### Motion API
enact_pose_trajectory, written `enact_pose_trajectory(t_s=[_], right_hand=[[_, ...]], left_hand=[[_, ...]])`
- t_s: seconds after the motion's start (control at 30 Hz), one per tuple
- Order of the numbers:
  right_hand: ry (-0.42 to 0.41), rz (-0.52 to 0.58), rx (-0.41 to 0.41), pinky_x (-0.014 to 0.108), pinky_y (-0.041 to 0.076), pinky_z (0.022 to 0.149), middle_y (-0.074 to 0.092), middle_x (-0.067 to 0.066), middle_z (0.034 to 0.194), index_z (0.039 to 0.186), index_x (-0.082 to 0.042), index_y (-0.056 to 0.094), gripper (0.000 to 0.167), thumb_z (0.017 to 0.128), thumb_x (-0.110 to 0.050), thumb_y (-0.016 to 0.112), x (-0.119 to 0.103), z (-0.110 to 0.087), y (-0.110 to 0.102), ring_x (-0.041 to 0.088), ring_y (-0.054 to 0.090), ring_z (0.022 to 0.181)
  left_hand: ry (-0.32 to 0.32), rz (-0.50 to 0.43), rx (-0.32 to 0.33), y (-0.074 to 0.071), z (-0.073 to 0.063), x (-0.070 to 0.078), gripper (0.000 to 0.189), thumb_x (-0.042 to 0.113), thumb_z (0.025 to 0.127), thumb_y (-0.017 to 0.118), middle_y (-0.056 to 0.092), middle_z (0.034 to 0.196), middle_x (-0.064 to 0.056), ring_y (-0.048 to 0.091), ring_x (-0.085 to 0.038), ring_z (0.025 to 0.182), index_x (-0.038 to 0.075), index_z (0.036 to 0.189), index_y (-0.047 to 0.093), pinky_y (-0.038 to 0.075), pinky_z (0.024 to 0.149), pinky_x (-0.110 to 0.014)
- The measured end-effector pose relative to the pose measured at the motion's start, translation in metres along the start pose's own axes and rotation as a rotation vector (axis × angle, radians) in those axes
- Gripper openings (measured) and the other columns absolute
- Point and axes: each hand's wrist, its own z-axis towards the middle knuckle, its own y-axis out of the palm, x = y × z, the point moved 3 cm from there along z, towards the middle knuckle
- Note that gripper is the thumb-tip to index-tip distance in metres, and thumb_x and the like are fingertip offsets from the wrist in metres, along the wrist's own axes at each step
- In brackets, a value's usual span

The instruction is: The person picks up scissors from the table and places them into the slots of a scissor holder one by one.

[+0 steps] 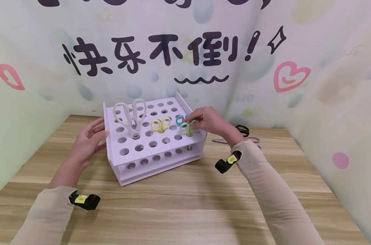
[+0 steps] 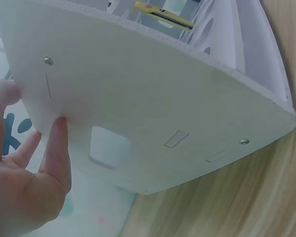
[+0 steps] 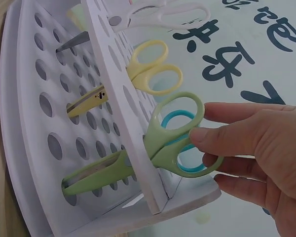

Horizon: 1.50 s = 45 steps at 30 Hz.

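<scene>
A white two-tier rack with round holes stands on the table. My right hand pinches the handle of light green scissors, whose covered blade passes through the upper panel, its tip at a hole in the lower one. Just behind them, partly hidden, are blue scissors. Yellow scissors stand mid-rack, and larger white scissors rise at its left. My left hand touches the rack's left side panel with its fingertips, fingers fairly straight.
Black-handled scissors and a pair with greyish-pink handles lie on the wooden table right of the rack, partly behind my right wrist. A printed cloth backdrop rises close behind the rack.
</scene>
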Motion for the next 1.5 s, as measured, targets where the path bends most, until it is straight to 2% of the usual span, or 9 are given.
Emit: enact_pose_trajectory(t_s=[0.2,0.7,0.93,1.1,1.2,1.33,1.5], right_hand=[[-0.017,0.017,0.022,0.029,0.049,0.079,0.067,0.008,0.101,0.106,-0.003,0.069,0.028,0.078,-0.002,0.071,0.005,-0.004,-0.004,0.018,0.059,0.088],[0.045,0.045,0.045,0.034,0.050,0.078,0.065,0.011,0.105,0.112,-0.004,0.065,0.031,0.082,-0.009,0.069,0.021,-0.024,-0.022,0.021,0.059,0.092],[0.070,0.012,0.072,0.036,0.049,0.078,0.066,0.010,0.100,0.113,-0.005,0.065,0.031,0.082,-0.007,0.068,0.040,-0.036,-0.030,0.021,0.060,0.089],[0.104,0.008,0.060,0.038,0.048,0.079,0.066,0.010,0.097,0.113,-0.004,0.065,0.030,0.082,-0.005,0.067,0.055,-0.045,-0.032,0.022,0.060,0.088],[0.135,-0.005,0.053,0.037,0.049,0.077,0.066,0.009,0.096,0.113,-0.004,0.064,0.031,0.082,-0.007,0.067,0.065,-0.052,-0.035,0.021,0.060,0.088],[0.136,-0.034,0.055,0.036,0.049,0.075,0.066,0.010,0.095,0.113,-0.003,0.064,0.031,0.082,-0.008,0.068,0.078,-0.061,-0.039,0.022,0.061,0.085],[0.154,-0.019,0.063,0.032,0.050,0.071,0.066,0.013,0.093,0.112,0.000,0.064,0.029,0.083,-0.007,0.067,0.095,-0.075,-0.044,0.022,0.061,0.082]], left_hand=[[0.005,-0.022,0.003,-0.002,0.000,-0.001,0.054,0.005,0.089,0.057,0.044,0.115,0.001,0.056,-0.004,0.090,0.017,0.138,0.038,0.051,0.069,-0.019],[0.011,-0.028,0.004,-0.002,0.000,-0.003,0.054,0.005,0.089,0.058,0.044,0.114,0.001,0.056,-0.004,0.090,0.015,0.138,0.038,0.052,0.069,-0.019],[0.014,-0.028,0.005,-0.003,0.000,-0.003,0.053,0.006,0.088,0.059,0.045,0.114,0.001,0.056,-0.003,0.090,0.016,0.137,0.040,0.052,0.069,-0.019],[0.011,-0.027,0.004,-0.003,0.001,-0.004,0.054,0.006,0.088,0.060,0.045,0.114,0.001,0.056,-0.004,0.091,0.016,0.138,0.040,0.052,0.069,-0.019],[0.010,-0.025,0.001,-0.002,0.001,-0.004,0.055,0.006,0.088,0.059,0.044,0.115,0.001,0.056,-0.004,0.091,0.016,0.138,0.039,0.052,0.069,-0.020],[0.013,-0.024,-0.001,-0.002,0.001,-0.004,0.055,0.006,0.088,0.059,0.044,0.115,0.000,0.056,-0.004,0.091,0.015,0.138,0.039,0.052,0.069,-0.020],[0.014,-0.030,0.001,-0.001,0.001,-0.003,0.054,0.006,0.088,0.060,0.045,0.114,0.001,0.057,-0.004,0.090,0.015,0.137,0.040,0.052,0.068,-0.019]])
